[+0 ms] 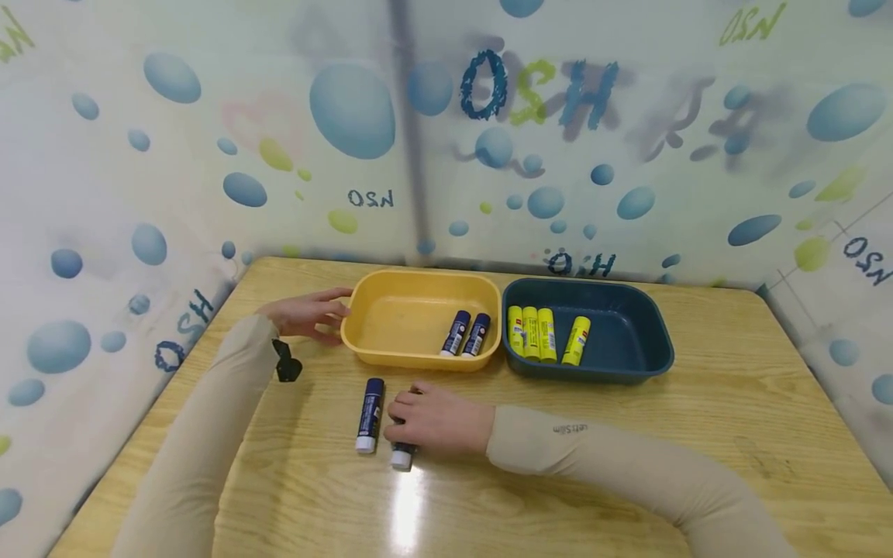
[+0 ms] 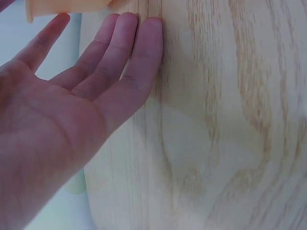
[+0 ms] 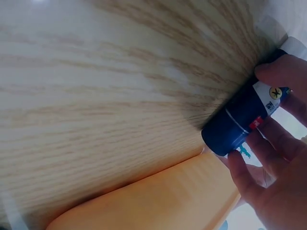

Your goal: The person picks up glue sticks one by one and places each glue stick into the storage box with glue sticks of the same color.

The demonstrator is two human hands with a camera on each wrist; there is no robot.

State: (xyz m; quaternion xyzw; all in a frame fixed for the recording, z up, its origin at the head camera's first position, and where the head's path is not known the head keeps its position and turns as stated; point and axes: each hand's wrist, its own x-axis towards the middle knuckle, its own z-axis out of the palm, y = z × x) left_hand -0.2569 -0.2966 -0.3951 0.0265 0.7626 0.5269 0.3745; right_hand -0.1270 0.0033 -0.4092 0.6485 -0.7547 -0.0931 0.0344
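My right hand (image 1: 441, 418) grips a dark blue glue stick (image 3: 235, 120) with a white end, thumb on one side and fingers on the other. Its white end pokes out below the hand in the head view. To its left a second dark blue glue stick (image 1: 370, 416) lies on the table. At the left end of the yellow bin (image 1: 412, 361) is my left hand (image 1: 303, 315), its fingers extended and fingertips right at the wall. The left wrist view shows that hand's palm and nothing held in it. Inside the yellow bin lie two dark blue glue sticks (image 1: 466, 334).
A dark teal bin (image 1: 593, 373) stands against the yellow bin's right side, holding several yellow glue sticks (image 1: 539, 335). Both stand near the back of the wooden table (image 1: 558, 504), before a patterned curtain (image 1: 432, 178). A black strap piece (image 1: 287, 362) hangs at the left wrist.
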